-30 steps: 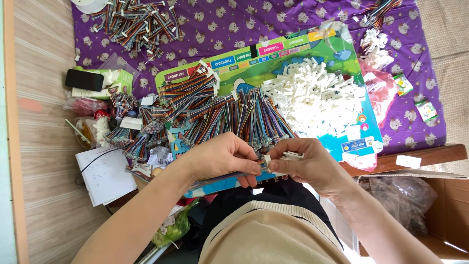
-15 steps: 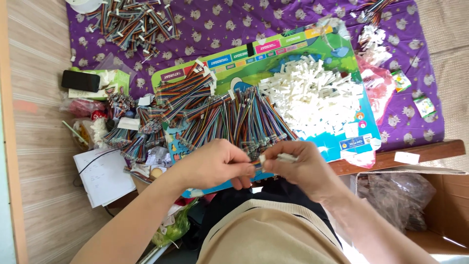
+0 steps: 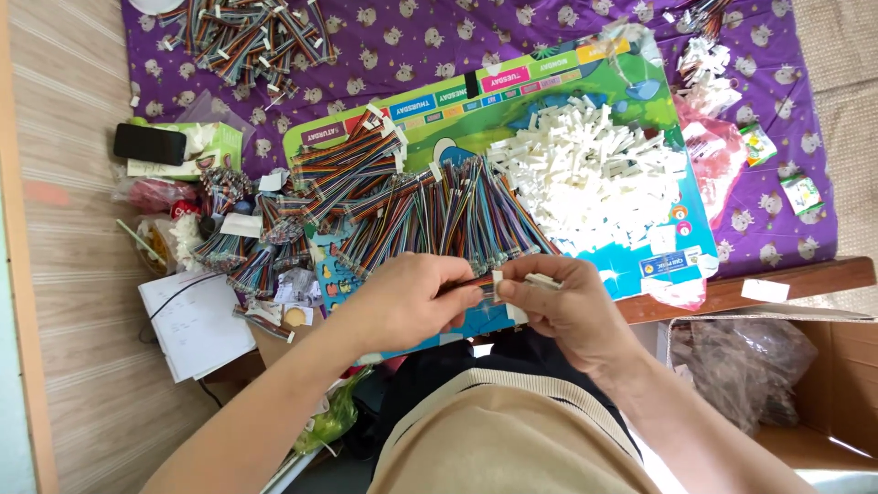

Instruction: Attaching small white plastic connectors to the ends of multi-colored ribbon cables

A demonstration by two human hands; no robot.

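At frame centre, over a colourful board [image 3: 512,101] on purple cloth [image 3: 439,37], my left hand [image 3: 402,306] and right hand [image 3: 567,306] pinch a ribbon cable [image 3: 471,284], its long axis lying left-right, white connector [image 3: 498,285] rightward.

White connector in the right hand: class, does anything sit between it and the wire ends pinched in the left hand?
Nothing visible does. The left hand holds the wire ends right up against the white connector gripped by the right hand; no other object lies between them.
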